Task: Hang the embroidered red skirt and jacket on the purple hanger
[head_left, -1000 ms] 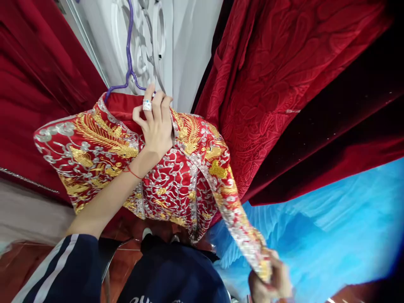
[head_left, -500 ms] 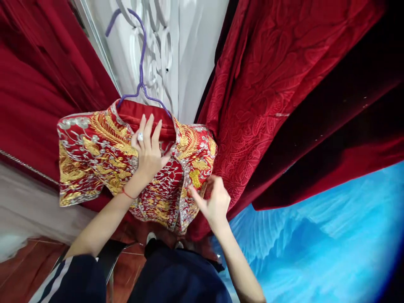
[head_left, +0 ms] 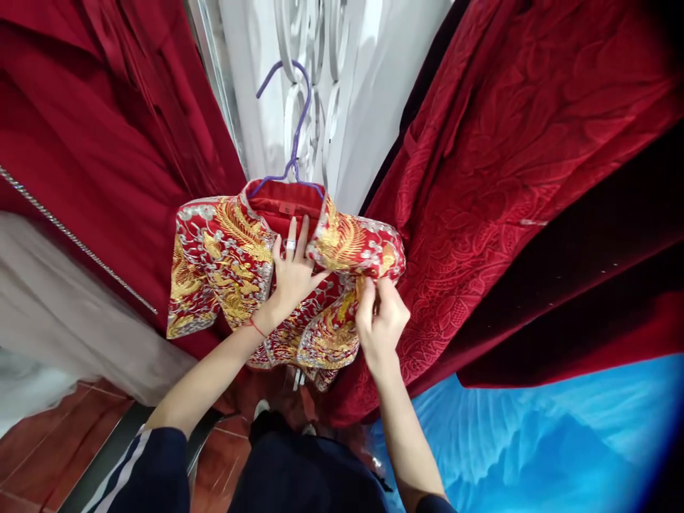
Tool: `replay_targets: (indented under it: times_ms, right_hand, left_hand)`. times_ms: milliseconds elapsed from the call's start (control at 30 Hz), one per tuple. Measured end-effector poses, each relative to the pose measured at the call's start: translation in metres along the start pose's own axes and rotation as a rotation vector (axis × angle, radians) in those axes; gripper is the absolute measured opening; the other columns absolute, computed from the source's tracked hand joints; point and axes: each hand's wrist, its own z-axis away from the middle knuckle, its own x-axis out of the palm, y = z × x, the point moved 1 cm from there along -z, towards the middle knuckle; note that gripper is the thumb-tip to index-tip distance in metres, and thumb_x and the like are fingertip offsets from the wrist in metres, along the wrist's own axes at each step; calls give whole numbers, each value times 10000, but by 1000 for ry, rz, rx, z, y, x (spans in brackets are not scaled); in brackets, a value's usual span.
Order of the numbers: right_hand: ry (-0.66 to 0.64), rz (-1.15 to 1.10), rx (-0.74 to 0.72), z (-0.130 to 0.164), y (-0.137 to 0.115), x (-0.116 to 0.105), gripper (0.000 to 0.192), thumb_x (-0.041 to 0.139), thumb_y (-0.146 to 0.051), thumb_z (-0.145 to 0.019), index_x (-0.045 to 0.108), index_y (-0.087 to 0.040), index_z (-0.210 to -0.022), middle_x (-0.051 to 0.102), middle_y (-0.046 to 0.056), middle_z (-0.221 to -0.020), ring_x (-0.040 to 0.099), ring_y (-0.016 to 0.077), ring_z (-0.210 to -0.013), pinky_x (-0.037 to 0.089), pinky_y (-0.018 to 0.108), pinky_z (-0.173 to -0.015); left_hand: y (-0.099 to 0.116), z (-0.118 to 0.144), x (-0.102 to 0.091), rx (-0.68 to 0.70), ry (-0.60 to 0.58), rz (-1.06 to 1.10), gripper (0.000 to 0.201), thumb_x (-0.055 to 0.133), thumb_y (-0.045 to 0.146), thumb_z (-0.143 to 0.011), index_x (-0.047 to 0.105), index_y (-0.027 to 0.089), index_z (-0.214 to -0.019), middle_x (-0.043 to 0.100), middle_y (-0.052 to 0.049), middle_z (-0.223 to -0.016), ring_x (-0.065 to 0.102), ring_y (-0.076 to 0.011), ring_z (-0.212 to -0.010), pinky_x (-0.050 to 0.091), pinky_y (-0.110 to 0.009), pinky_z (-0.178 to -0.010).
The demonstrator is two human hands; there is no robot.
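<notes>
Closest to the camera, the right hand (head_left: 380, 320) pinches the folded-in sleeve edge of the embroidered red jacket (head_left: 229, 263) while the left hand (head_left: 293, 274), fingers spread, presses flat on its chest, so the garment already hangs on the purple hanger (head_left: 293, 142), its right side still unsettled.

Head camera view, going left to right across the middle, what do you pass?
Plain red curtain → embroidered red and gold jacket on a purple hanger → left hand flat on the jacket → right hand pinching the jacket's edge → patterned red fabric.
</notes>
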Motion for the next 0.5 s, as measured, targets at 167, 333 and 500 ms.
replay_targets:
  times_ms: [167,333,500]
  right_hand:
    - [-162,4,-189,15,-41,23,303,412,-238,-1016,474,-211,-720,448,-14,-641,409,109,-535,312,262,-554]
    - [-279,185,-88,14,-23,45,291,371,-328,-1045,532,-191,-846,549,24,-742,505,140,-613,363,260,-597]
    - [-344,21,-125,31,10,27,219,490,-320,-991,560,-159,-1122,630,116,-1028,602,225,-943,477,348,-847]
  left_hand:
    - [-4,11,12,-82,56,296,571,474,546,-946,525,215,-1408,620,-128,-1370,310,-306,-1492,-41,-552,-1261]
    - [-16,26,9,-166,91,419,513,447,495,-978,468,273,-1440,578,-74,-1428,330,-185,-1486,155,-369,-1274]
    - [-37,80,-10,-112,115,197,420,558,343,-938,587,222,-1339,502,-157,-1495,294,-293,-1501,198,-485,-1241]
